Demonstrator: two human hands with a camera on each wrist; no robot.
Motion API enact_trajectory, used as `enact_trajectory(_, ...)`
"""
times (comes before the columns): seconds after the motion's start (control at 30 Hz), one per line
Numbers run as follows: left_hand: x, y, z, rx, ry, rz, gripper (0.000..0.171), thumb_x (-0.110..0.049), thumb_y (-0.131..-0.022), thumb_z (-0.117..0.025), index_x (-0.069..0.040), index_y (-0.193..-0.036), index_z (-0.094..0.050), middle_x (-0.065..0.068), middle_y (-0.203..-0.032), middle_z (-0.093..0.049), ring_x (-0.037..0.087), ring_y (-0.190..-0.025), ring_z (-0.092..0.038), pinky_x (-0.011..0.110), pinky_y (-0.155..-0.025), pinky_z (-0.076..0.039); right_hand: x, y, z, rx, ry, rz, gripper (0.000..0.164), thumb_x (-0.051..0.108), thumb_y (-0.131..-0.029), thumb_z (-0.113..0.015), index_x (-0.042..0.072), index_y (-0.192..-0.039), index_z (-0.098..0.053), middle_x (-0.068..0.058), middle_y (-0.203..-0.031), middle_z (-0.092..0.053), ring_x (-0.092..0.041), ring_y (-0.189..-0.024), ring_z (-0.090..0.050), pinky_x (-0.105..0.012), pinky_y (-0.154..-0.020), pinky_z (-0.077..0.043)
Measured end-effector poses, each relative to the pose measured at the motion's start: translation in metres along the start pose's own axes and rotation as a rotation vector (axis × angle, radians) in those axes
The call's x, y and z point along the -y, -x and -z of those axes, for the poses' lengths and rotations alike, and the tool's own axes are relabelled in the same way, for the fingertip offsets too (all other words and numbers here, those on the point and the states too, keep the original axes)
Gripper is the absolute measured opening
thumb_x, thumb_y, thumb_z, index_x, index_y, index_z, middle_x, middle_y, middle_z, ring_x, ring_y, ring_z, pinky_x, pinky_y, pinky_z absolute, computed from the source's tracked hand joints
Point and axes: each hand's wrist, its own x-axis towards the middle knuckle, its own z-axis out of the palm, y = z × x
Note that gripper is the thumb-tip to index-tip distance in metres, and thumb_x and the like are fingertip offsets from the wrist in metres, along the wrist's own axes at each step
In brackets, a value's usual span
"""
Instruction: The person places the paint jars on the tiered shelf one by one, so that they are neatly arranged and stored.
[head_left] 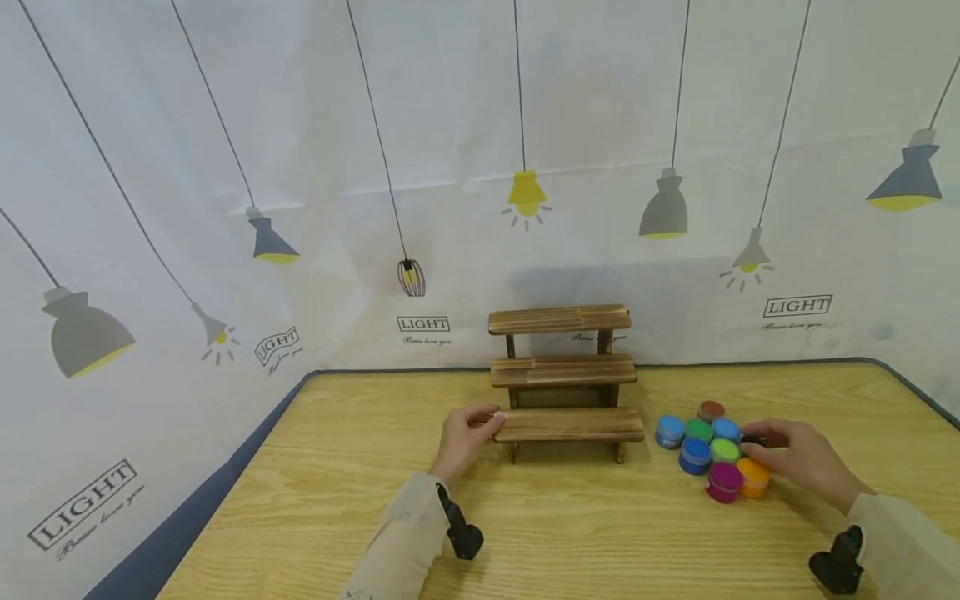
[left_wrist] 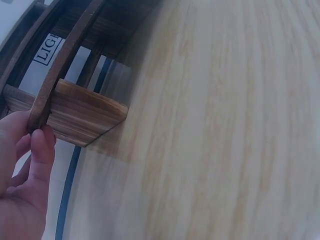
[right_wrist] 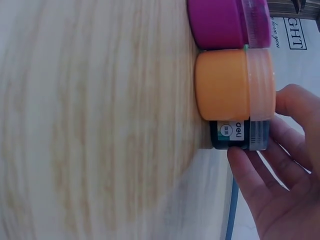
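Note:
A three-step wooden display stand [head_left: 567, 425] stands near the back wall. My left hand [head_left: 467, 437] pinches the left end of its lowest board, thumb and fingers on either side of the board end [left_wrist: 40, 117] in the left wrist view. To the right, a cluster of small paint jars sits on the table. My right hand [head_left: 806, 458] holds the black jar [right_wrist: 230, 135] at the cluster's right side, thumb against its side and fingers around the far side. The orange jar [right_wrist: 225, 85] stands beside it, partly covering it in the right wrist view.
Blue, green, red-brown, light green and purple jars [head_left: 724, 483] stand close together left of my right hand. A white cloth wall [head_left: 465, 100] printed with lamps rises behind and at the sides of the wooden table [head_left: 585, 533].

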Motion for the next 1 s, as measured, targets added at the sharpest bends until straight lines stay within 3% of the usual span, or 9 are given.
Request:
enact_trajectory(0.4,-0.002,0.000,0.000,-0.005,0.059,0.040,0.028,-0.018,-0.083,-0.063,-0.001,-0.104,-0.065,0.011,-0.093,-0.063,0.014,-0.070,-0.058,0.027,-0.060,-0.051,-0.005,0.000,0.006,-0.033,0.025,-0.001,0.045,0.027,-0.088,-0.056,-0.013,-0.110,-0.053,-0.029,-0.105,-0.055,-0.042,-0.091,-0.052,-0.045,-0.070,-0.049)
enact_trajectory(0.5,-0.007,0.001,0.001,-0.002,0.072,0.045,0.028,-0.017,-0.083,-0.063,0.001,-0.105,-0.064,0.013,-0.094,-0.063,0.015,-0.070,-0.058,0.032,-0.062,-0.052,-0.006,-0.001,0.007,-0.029,0.015,-0.003,0.046,0.027,-0.088,-0.056,-0.013,-0.112,-0.051,-0.030,-0.107,-0.053,-0.043,-0.093,-0.051,-0.045,-0.070,-0.050)
enact_trajectory(0.77,0.000,-0.002,0.000,0.002,0.085,0.048,0.027,-0.018,-0.083,-0.063,-0.001,-0.104,-0.065,0.012,-0.095,-0.063,0.014,-0.071,-0.058,0.030,-0.062,-0.052,-0.013,0.002,0.004,-0.013,-0.008,0.064,0.046,0.023,-0.087,-0.057,-0.013,-0.115,-0.049,-0.030,-0.109,-0.052,-0.038,-0.094,-0.052,-0.043,-0.075,-0.048)
enact_trajectory(1.0,0.002,-0.002,0.000,0.008,0.072,0.044,0.028,-0.019,-0.083,-0.063,0.000,-0.104,-0.065,0.012,-0.093,-0.063,0.013,-0.068,-0.058,0.036,-0.064,-0.052,-0.019,0.003,0.000,-0.012,-0.014,0.071,0.047,0.019,-0.085,-0.061,-0.012,-0.118,-0.047,-0.030,-0.112,-0.050,-0.033,-0.093,-0.052,-0.019,-0.066,-0.046)
